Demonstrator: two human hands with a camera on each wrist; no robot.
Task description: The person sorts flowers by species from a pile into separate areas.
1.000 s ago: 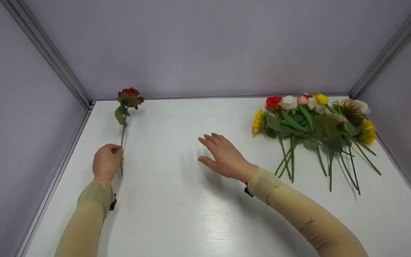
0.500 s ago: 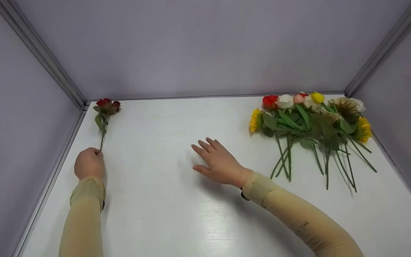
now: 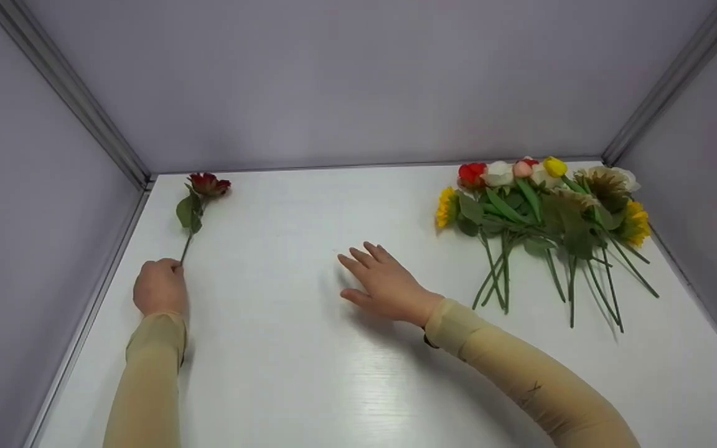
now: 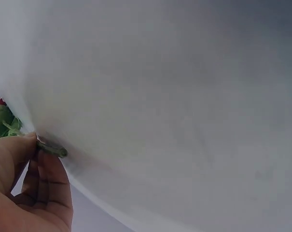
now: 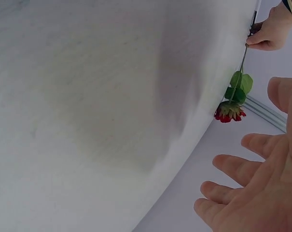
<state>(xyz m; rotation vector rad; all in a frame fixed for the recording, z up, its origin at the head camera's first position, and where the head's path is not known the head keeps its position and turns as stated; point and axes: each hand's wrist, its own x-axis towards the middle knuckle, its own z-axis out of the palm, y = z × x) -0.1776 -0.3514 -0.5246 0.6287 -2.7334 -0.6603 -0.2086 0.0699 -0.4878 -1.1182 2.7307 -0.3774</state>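
Observation:
My left hand (image 3: 160,287) pinches the thin stem of a dark red flower (image 3: 209,185) with green leaves, at the left side of the white table. In the left wrist view the cut end of the stem (image 4: 56,150) pokes out past the thumb and fingers. The bloom points toward the back wall. My right hand (image 3: 389,283) hovers over the middle of the table, fingers spread and holding nothing. From the right wrist view, the red bloom (image 5: 229,112) and the left hand (image 5: 271,35) appear beyond the right hand's fingers.
A row of several flowers lies at the back right of the white table (image 3: 284,348), among them a yellow sunflower (image 3: 447,208), a red flower (image 3: 472,176) and a yellow tulip (image 3: 554,167). Their green stems point toward me. Grey walls (image 3: 358,81) enclose the back and sides.
My left hand has shifted left and closer to the stem's lower end, taking the red flower with it. The bloom has lowered toward the table and turned. My right hand has barely moved.

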